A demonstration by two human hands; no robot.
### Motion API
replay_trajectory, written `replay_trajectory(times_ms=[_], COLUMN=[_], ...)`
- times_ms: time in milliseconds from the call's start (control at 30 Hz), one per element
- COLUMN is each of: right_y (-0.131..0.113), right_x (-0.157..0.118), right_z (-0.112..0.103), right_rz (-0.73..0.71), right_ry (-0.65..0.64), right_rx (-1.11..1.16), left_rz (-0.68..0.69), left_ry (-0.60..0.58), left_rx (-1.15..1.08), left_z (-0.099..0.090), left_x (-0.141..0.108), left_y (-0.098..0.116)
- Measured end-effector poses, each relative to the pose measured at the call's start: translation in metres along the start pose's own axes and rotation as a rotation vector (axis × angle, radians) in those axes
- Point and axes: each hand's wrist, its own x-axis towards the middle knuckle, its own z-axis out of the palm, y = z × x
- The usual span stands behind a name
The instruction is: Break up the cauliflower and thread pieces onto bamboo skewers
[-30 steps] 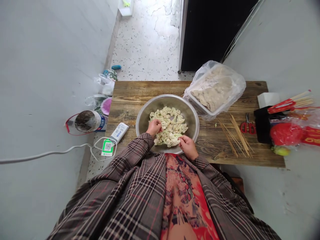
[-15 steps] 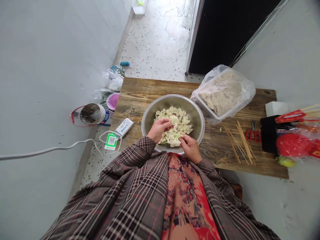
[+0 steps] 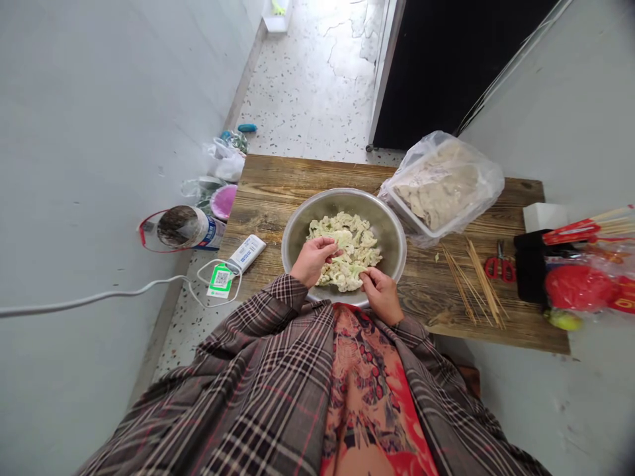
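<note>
A wide metal bowl stands near the table's front edge with many pale cauliflower pieces in it. Over its left part, my left hand is closed, thumb and fingers pinching a small cauliflower floret. My right hand, at the bowl's front right rim, pinches the green-white stem of a larger cauliflower piece. That piece lies low over the others, so where it ends among them is hard to tell.
On the wooden table are a bagged tray of greyish food, wooden skewers, red-handled scissors and a white power bank with a cable. A bucket stands left of the table; wrapped goods lie right.
My right hand has shifted slightly right with the stem of the larger cauliflower piece. My left hand stays nearly where it was, still pinching the floret.
</note>
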Motion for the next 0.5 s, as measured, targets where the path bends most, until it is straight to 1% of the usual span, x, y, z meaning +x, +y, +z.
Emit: replay_trajectory(times_ms=[267,500], right_y=[-0.0009,-0.0016], right_x=[-0.0017,-0.0008], right_z=[0.0016,0.0019], right_rz=[0.005,-0.015], right_ry=[-0.032,-0.022], right_rx=[-0.022,-0.046], left_rz=[0.016,0.006], left_ry=[0.025,0.003], left_rx=[-0.026,-0.025], left_z=[-0.0015,-0.0042], left_x=[-0.0015,-0.0028], left_y=[0.0024,-0.0009])
